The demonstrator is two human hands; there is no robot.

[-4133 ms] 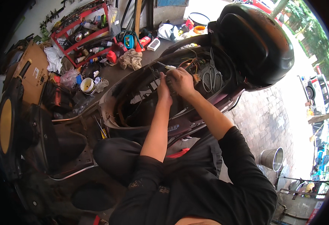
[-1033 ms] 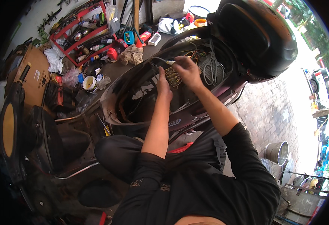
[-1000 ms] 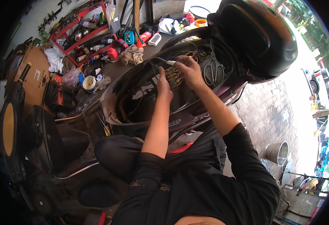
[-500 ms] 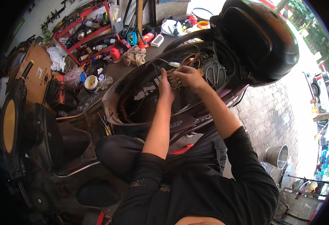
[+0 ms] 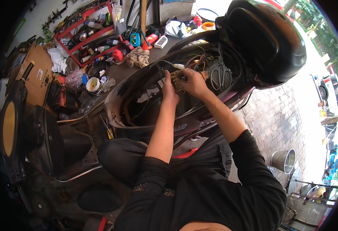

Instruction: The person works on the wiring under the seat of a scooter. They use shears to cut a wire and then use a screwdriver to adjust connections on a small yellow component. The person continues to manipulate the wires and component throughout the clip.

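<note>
Over the open seat bay of a dark scooter [image 5: 146, 129], both hands meet at a small yellowish board with brass-coloured terminals [image 5: 179, 87]. My left hand [image 5: 169, 91] grips its left side, thumb pointing up along it. From the right, my right hand [image 5: 194, 83] has its fingers bent and pinched at the board's upper part; the fingertips partly cover it. Just beyond the hands lie a white connector [image 5: 179, 66] and loose coloured wires [image 5: 195, 60]. Large scissors [image 5: 220, 76] rest on the bay's right end, close to my right hand.
A black top box [image 5: 263, 42] rises at the scooter's rear. Beyond the scooter are a rag [image 5: 138, 57], a white bucket [image 5: 94, 86] and a red shelf [image 5: 71, 50] of bottles and cans. At right, a metal bucket [image 5: 283, 161] lies tipped on the paving.
My right hand has shifted slightly left and its fingers have curled further over the board. My left hand keeps almost the same place.
</note>
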